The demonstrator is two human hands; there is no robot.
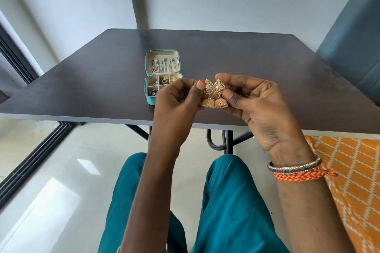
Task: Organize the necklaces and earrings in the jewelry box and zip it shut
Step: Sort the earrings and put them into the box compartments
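A: Earrings?
B: Two gold filigree earrings [213, 93], bell drops, touching, above the bench [267, 72] edge.
A: Fingers?
B: Left hand [176, 100] pinches one, right hand [253, 102] the other.
A: Box?
B: Teal jewelry box [162, 77] unzipped behind, chains in its lid.

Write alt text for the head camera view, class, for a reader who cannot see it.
Two hands, left hand and right hand, each pinch one of a pair of gold filigree bell-drop earrings side by side above a dark table. Behind them lies an open teal zip jewelry box, chains in its lid.
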